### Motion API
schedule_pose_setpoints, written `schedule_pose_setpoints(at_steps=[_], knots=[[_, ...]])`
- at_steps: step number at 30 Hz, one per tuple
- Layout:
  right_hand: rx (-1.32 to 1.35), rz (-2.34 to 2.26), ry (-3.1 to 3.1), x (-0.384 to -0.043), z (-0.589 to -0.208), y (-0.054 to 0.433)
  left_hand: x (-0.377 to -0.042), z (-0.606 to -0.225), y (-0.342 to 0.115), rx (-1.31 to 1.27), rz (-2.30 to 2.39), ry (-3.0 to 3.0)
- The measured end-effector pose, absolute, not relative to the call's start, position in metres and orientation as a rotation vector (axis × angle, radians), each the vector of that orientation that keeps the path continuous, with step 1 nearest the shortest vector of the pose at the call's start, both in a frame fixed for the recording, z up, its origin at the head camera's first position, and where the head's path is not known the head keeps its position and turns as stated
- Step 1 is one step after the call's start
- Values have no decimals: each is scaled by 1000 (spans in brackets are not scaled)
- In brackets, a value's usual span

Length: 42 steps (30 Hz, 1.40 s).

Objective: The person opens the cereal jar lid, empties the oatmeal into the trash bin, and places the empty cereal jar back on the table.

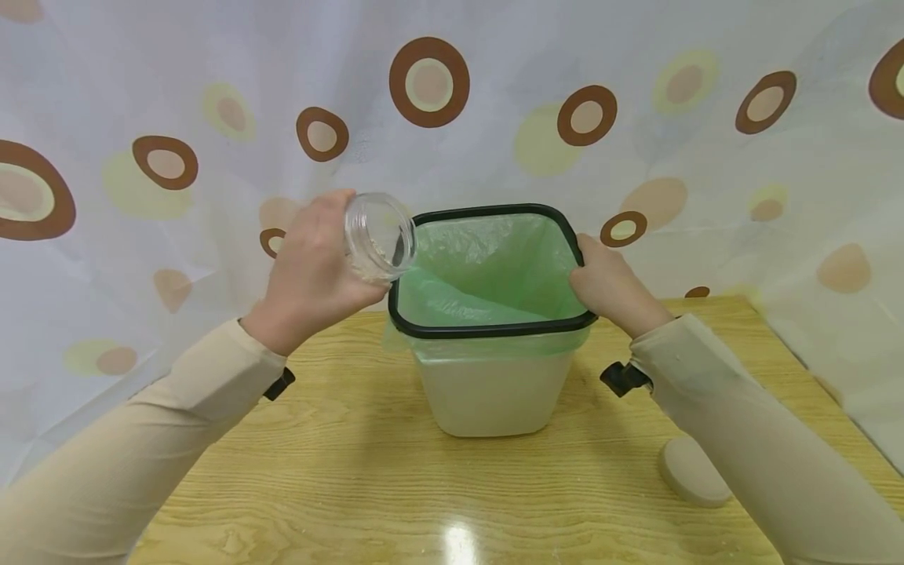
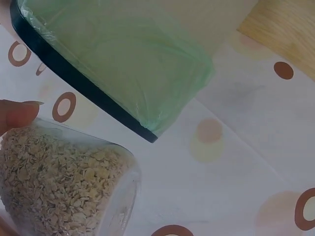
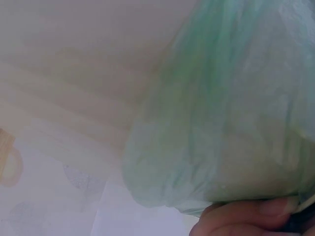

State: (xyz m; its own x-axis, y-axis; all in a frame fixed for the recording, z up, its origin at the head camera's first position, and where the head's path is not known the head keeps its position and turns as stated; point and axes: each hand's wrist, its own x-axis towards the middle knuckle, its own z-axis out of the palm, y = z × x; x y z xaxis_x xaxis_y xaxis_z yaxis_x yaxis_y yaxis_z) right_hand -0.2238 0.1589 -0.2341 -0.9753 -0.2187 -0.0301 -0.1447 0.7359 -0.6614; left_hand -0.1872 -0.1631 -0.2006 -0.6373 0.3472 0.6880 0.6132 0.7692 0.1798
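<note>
A clear jar (image 1: 362, 243) is held up at the left of the bin (image 1: 494, 392), tilted on its side with its mouth turned toward the right. It is gripped by the left hand (image 1: 311, 267), the fingers curled around its wall; most of them are hidden by the jar or the hand itself in the head view. The bin is lined with a green bag (image 1: 494, 275), which is folded outward over the black rim (image 1: 494, 329). The right side of that rim is clasped by the right hand (image 1: 610, 282), its fingers bent around rim and bag. By the left wrist view, pale flakes (image 2: 59, 182) are shown filling much of the jar, whereas only a few are made out from the head; a gap is also shown there between jar and rim. By the right wrist view, fingertips are shown bent against the bag's folds, a detail hidden from the head. The bin is seen over the middle of the wooden table (image 1: 339, 486). At the near right, a beige disc (image 1: 692, 475) is partly covered by the right sleeve (image 1: 763, 439). The far side is closed off by a white sheet (image 1: 247, 47) printed with brown rings and pale spots.
</note>
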Motion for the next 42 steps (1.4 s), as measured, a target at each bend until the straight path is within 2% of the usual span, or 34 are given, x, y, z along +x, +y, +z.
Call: schedule_pose_setpoints(at_steps=[42], knots=[[-301,-1034,2876,-223,-238,159,-211,-209,-128,-968,-51,-2010]])
